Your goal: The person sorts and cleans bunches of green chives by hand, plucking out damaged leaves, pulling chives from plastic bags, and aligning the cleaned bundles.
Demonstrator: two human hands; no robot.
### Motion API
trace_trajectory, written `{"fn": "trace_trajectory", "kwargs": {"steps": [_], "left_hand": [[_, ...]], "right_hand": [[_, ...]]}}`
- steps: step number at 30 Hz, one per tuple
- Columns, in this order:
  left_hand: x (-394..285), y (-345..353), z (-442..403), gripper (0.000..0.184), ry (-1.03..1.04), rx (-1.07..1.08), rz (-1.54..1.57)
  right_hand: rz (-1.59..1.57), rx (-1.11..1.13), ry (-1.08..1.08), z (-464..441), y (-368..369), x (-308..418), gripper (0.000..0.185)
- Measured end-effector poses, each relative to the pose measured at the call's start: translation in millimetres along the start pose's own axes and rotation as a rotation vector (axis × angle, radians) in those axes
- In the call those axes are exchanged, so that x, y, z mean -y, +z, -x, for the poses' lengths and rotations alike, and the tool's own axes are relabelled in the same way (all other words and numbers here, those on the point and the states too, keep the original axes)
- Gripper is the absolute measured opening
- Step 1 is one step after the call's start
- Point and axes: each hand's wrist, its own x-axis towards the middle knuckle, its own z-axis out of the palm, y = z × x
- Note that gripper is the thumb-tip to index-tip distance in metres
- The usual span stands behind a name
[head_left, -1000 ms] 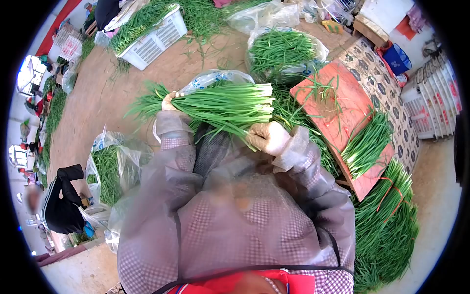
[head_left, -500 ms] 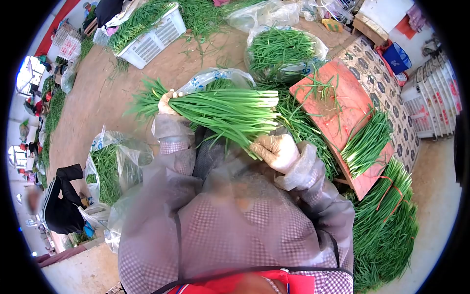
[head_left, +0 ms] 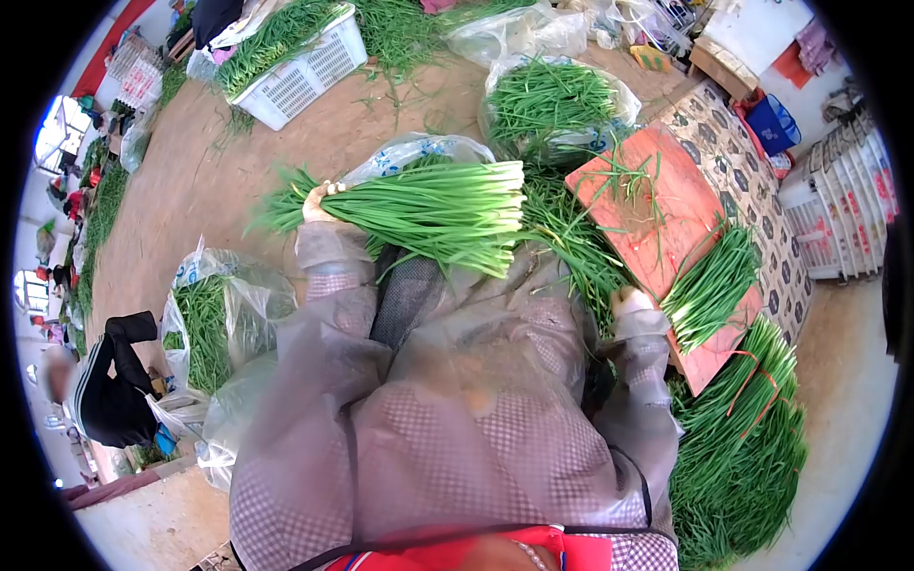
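My left hand (head_left: 319,204) is wrapped round a thick bunch of garlic chives (head_left: 428,214), gripping it towards the leafy end. The pale cut ends fan out to the right, above my lap. My right hand (head_left: 628,301) is down at the left edge of a red board (head_left: 647,209), against loose chives (head_left: 581,252) heaped beside it. Its fingers are mostly hidden, so I cannot tell whether they grip any stalks. A smaller bunch of chives (head_left: 709,290) lies on the board, with a few stray leaves near its far end.
Tied chives (head_left: 743,457) are piled at my right, under red bands. Plastic bags of chives (head_left: 557,105) stand ahead and at left (head_left: 205,333). A white crate (head_left: 300,76) holds more. Stacked white crates (head_left: 838,205) and a blue basket (head_left: 771,124) stand right. A person in black (head_left: 114,390) is at left.
My right hand has left the cut ends of the bunch and moved right and down to the loose chives by the board. The left hand still holds the bunch, its ends now more even.
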Motion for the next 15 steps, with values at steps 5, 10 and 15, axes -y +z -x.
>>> {"fn": "trace_trajectory", "kwargs": {"steps": [5, 10, 15], "left_hand": [[-7.9, -2.4, 2.5, 0.004, 0.038, 0.045, -0.003], [2.0, 10.3, 14.4, 0.007, 0.053, 0.041, 0.008], [-1.8, 14.3, 22.6, 0.006, 0.016, 0.027, -0.027]], "right_hand": [[0.104, 0.092, -0.296, 0.0, -20.0, 66.2, 0.039], [-0.498, 0.210, -0.480, -8.5, -10.9, 189.5, 0.027], [-0.405, 0.372, -0.355, -37.1, 12.4, 202.7, 0.031]]}}
